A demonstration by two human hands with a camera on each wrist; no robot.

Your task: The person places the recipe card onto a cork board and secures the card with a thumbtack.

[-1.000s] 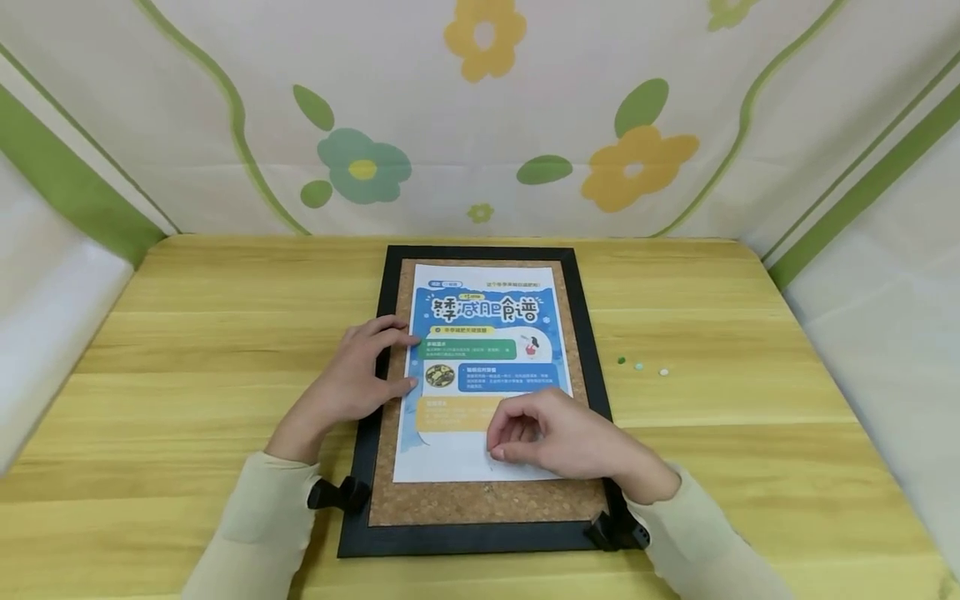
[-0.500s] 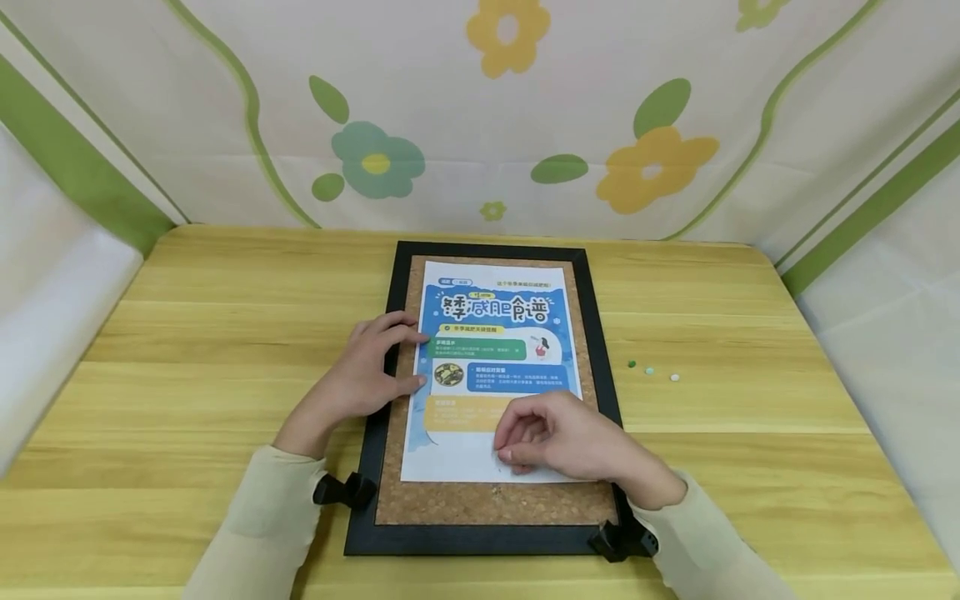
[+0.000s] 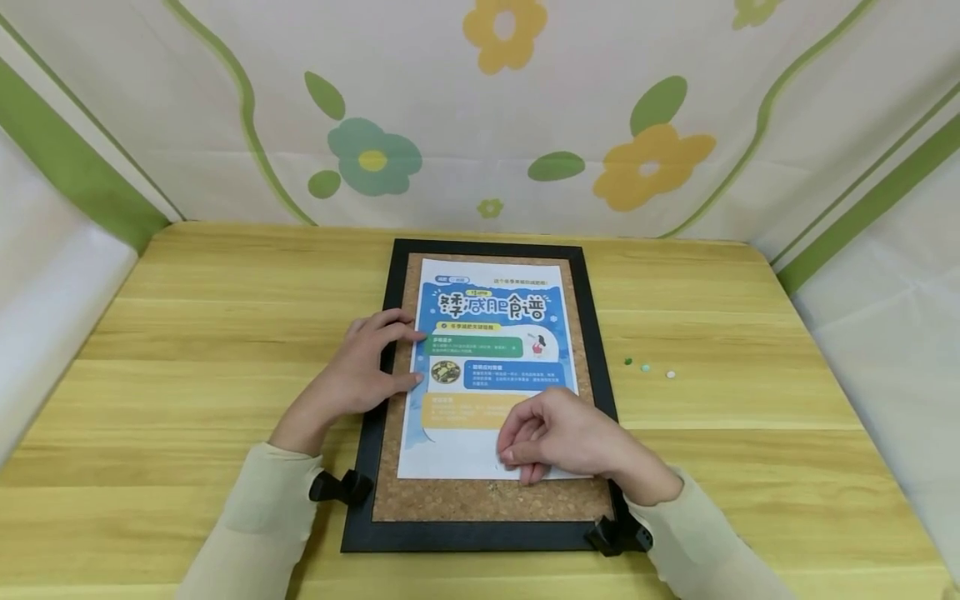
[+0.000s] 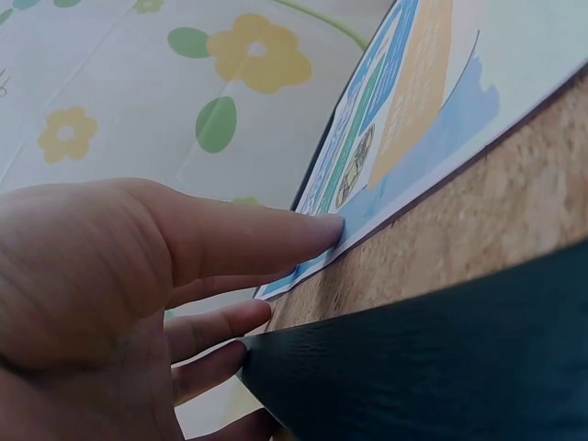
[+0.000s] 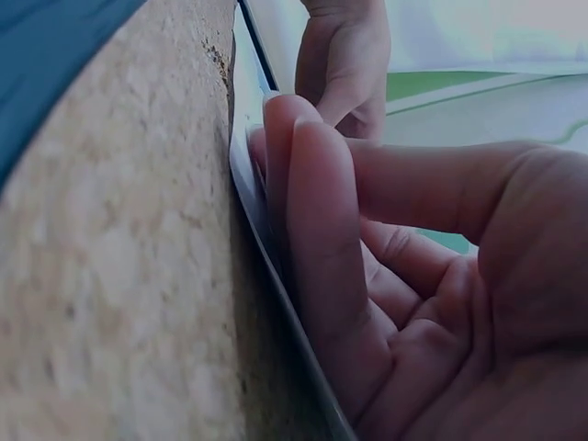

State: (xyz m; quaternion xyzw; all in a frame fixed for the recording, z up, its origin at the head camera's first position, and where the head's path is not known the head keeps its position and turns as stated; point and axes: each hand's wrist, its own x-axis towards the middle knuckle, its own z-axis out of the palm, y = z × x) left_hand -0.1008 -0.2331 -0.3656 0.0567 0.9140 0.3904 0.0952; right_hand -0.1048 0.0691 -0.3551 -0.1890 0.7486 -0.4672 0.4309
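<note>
A printed poster (image 3: 450, 454) lies on a cork board (image 3: 427, 500) with a black frame (image 3: 465, 537). My left hand (image 3: 363, 371) reaches over the board's left side, thumb and fingertips resting along the poster's left edge. In the left wrist view its thumb (image 4: 266, 237) presses the paper with the fingers spread. My right hand (image 3: 566, 437) is low over the poster's lower edge, thumb and index finger pinched together on something tiny; the fingertips hide its kind. In the right wrist view the fingers (image 5: 322, 202) lie close against the paper.
Several small tack-like bits, one green (image 3: 628, 361), one light blue (image 3: 646, 367) and one white (image 3: 671, 375), lie right of the board on the wooden table (image 3: 750, 467). A flowered cloth (image 3: 450, 108) hangs behind. Black wrist mounts (image 3: 341, 487) sit near the frame.
The head view has shifted slightly. My right fingertips have edged a little right over the poster, and lower fingers reach nearer its bottom edge. The left hand keeps its place.
</note>
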